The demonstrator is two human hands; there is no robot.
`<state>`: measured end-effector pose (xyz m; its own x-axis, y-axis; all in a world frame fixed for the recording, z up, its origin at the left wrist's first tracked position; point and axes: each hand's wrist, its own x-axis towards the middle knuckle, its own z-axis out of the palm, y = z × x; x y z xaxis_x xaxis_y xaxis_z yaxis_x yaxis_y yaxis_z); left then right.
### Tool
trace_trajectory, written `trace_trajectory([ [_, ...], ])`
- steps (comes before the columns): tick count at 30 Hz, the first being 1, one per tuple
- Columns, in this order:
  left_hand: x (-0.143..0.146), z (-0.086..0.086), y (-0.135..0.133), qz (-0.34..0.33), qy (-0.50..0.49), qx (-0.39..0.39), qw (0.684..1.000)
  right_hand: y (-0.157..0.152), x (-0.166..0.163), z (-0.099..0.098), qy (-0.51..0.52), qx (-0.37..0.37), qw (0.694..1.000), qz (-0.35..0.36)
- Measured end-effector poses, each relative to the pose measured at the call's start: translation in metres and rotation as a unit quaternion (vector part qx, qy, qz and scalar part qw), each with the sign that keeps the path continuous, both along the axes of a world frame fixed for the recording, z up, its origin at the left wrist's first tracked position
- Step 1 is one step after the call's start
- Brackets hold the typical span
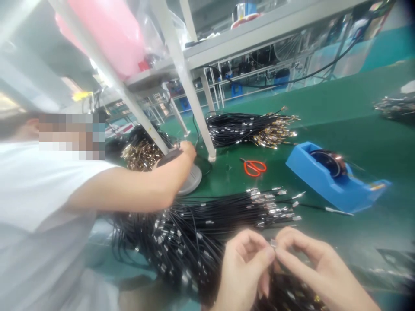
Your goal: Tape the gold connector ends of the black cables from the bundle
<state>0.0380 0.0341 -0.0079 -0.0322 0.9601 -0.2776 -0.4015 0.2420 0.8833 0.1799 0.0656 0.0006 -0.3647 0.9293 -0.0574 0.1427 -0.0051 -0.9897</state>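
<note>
My left hand (244,265) and my right hand (311,263) meet at the bottom middle, fingertips pinched together on a small silver cable end (273,243). Under and behind them lies a big bundle of thin black cables with silver connectors (220,216) on the green table. Some loose cable ends fan out to the right of it.
A co-worker in a white shirt sits at left, a hand (188,150) on a round grey device (191,177). Orange scissors (255,166) and a blue tape dispenser (333,177) lie beyond the bundle. More cable bundles with gold ends (253,128) lie by a white frame post (194,99).
</note>
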Motion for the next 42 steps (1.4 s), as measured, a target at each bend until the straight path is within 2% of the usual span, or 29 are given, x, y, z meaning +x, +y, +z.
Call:
trace_trajectory([
  [4, -0.002, 0.004, -0.004, 0.024, 0.104, 0.038, 0.994, 0.002, 0.002, -0.002, -0.011, 0.015, 1.000, -0.014],
  [7, -0.003, 0.004, -0.006, 0.015, 0.162, 0.040, 0.986, 0.005, 0.004, -0.004, -0.021, 0.040, 0.999, 0.005],
  [11, -0.001, 0.003, -0.006, 0.011, 0.144, 0.010, 0.989, 0.005, 0.005, -0.003, -0.022, 0.063, 0.998, -0.008],
  [15, -0.001, 0.015, -0.005, 0.013, 0.135, -0.023, 0.991, 0.002, 0.005, 0.004, -0.001, 0.065, 0.998, -0.016],
  [20, -0.002, 0.025, -0.002, 0.015, 0.124, -0.047, 0.991, 0.001, 0.005, 0.008, 0.054, 0.005, 0.999, -0.003],
  [25, -0.003, 0.024, -0.001, 0.015, 0.130, -0.039, 0.991, 0.001, 0.006, 0.001, 0.067, -0.068, 0.994, -0.046],
  [33, -0.006, 0.023, -0.001, 0.009, 0.132, -0.030, 0.991, 0.003, 0.004, 0.004, 0.050, -0.051, 0.997, -0.036],
  [42, -0.007, 0.021, -0.004, 0.009, 0.113, -0.023, 0.993, 0.005, -0.001, 0.005, 0.081, -0.008, 0.996, -0.042],
])
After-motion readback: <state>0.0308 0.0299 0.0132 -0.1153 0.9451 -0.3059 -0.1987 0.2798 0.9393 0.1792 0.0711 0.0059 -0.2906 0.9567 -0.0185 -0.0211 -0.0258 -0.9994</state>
